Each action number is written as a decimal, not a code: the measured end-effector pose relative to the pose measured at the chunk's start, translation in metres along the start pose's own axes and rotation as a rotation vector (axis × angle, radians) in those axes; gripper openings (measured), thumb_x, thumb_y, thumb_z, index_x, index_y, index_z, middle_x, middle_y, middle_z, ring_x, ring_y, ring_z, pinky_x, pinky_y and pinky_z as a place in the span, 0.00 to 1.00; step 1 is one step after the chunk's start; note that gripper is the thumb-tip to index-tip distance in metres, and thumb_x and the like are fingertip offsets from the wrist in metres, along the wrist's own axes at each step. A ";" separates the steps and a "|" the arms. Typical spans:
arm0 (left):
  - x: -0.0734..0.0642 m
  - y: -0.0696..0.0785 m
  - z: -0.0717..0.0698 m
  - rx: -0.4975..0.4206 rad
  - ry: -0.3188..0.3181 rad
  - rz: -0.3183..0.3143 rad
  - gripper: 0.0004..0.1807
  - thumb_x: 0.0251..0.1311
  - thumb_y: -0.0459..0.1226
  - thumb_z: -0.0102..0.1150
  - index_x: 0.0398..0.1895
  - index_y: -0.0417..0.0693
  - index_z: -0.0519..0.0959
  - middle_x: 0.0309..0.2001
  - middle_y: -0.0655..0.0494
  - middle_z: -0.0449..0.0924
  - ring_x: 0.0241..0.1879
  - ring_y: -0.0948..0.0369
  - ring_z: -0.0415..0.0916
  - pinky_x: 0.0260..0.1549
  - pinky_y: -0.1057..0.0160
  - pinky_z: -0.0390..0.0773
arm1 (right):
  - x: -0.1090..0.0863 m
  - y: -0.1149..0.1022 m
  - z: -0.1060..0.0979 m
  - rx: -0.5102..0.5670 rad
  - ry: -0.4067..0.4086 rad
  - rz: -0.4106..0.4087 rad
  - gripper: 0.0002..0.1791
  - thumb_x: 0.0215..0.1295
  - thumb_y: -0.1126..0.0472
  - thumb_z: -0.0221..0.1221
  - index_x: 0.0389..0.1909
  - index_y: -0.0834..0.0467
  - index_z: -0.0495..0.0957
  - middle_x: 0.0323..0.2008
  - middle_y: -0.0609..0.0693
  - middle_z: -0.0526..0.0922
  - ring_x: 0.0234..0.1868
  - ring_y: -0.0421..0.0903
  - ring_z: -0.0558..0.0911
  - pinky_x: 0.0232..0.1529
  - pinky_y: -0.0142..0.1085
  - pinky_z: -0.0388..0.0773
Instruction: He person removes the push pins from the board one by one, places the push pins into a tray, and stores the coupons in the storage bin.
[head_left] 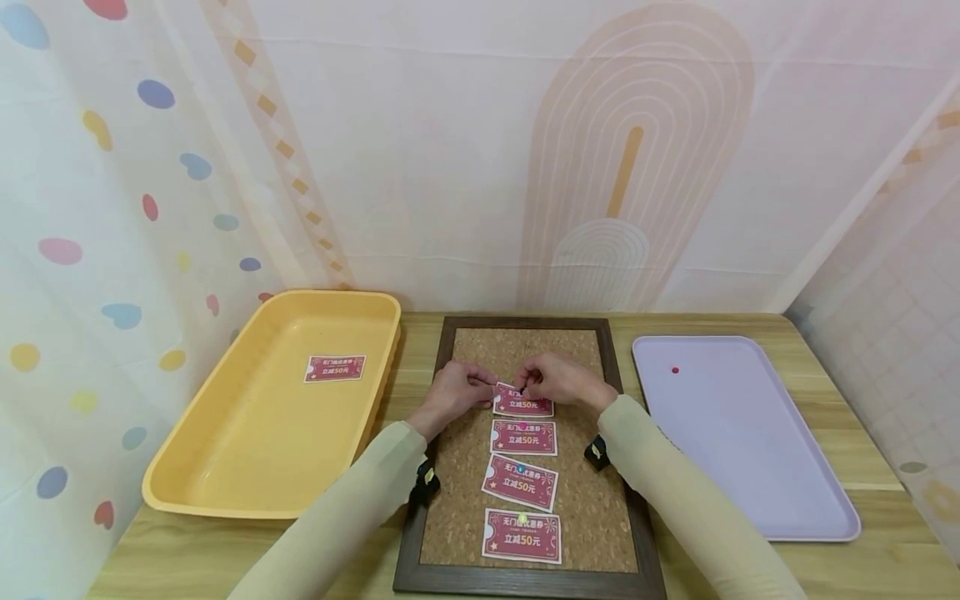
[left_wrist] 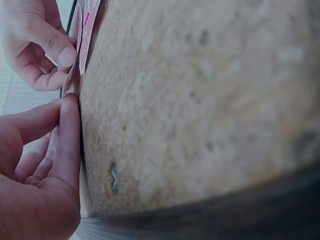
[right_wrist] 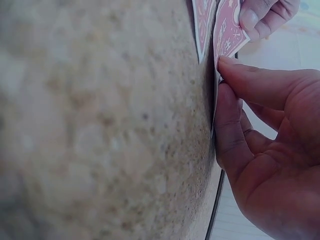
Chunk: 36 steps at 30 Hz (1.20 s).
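Note:
On the framed corkboard (head_left: 592,500), several red-and-white coupons lie in a column. My left hand (head_left: 459,390) pinches the left edge of the topmost coupon (head_left: 525,407) between thumb and finger. At that coupon's upper edge, my right hand (head_left: 561,379) holds a small dark pushpin (head_left: 522,390) in its fingertips, largely hidden by them. Seen from the right wrist, the coupon (right_wrist: 227,35) is tilted up from the cork between both hands. Below it, the other coupons carry a pink pushpin (head_left: 522,426), a blue pushpin (head_left: 521,468) and a yellow-green pushpin (head_left: 522,517).
To the left stands a yellow tray (head_left: 247,467) with one more coupon (head_left: 335,368) inside. A lilac tray (head_left: 750,450) lies at the right, a red pushpin (head_left: 675,370) near its far left corner. Patterned curtain (head_left: 450,167) hangs behind the wooden table (head_left: 892,517).

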<state>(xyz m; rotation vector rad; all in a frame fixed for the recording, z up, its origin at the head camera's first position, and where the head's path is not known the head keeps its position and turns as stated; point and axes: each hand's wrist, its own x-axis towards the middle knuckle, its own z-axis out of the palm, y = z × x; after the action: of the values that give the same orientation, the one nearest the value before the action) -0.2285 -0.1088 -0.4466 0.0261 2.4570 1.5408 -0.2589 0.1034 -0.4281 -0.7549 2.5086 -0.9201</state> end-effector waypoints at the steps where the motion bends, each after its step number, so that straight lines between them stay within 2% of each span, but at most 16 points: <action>1: 0.000 0.000 0.000 0.002 0.001 0.002 0.04 0.64 0.28 0.67 0.39 0.35 0.86 0.33 0.48 0.88 0.29 0.62 0.85 0.34 0.64 0.86 | 0.000 0.000 0.000 0.001 0.001 0.000 0.02 0.67 0.68 0.67 0.39 0.60 0.85 0.31 0.47 0.82 0.31 0.40 0.76 0.33 0.32 0.73; 12: 0.000 -0.003 0.000 0.007 0.001 0.008 0.04 0.64 0.28 0.67 0.40 0.34 0.86 0.33 0.47 0.88 0.30 0.61 0.85 0.34 0.64 0.86 | 0.001 0.001 0.003 0.014 0.002 0.016 0.02 0.67 0.68 0.66 0.39 0.59 0.85 0.31 0.46 0.82 0.30 0.40 0.76 0.32 0.32 0.73; 24: -0.002 0.002 -0.001 -0.023 -0.013 0.008 0.03 0.63 0.25 0.65 0.38 0.32 0.86 0.32 0.45 0.88 0.29 0.61 0.85 0.33 0.65 0.86 | -0.001 0.000 0.003 0.029 0.000 0.021 0.02 0.68 0.69 0.64 0.38 0.60 0.85 0.30 0.47 0.82 0.27 0.39 0.76 0.30 0.31 0.73; 36: 0.000 0.003 0.000 -0.004 -0.011 0.000 0.03 0.64 0.27 0.67 0.39 0.33 0.86 0.33 0.46 0.88 0.29 0.60 0.86 0.33 0.64 0.86 | -0.002 -0.001 0.002 0.003 0.010 0.009 0.02 0.69 0.68 0.65 0.37 0.59 0.85 0.30 0.46 0.83 0.28 0.39 0.77 0.30 0.31 0.74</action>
<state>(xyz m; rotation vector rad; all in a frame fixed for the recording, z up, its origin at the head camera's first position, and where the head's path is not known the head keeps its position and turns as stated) -0.2286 -0.1079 -0.4439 0.0344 2.4455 1.5415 -0.2562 0.1029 -0.4286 -0.7398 2.5165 -0.9268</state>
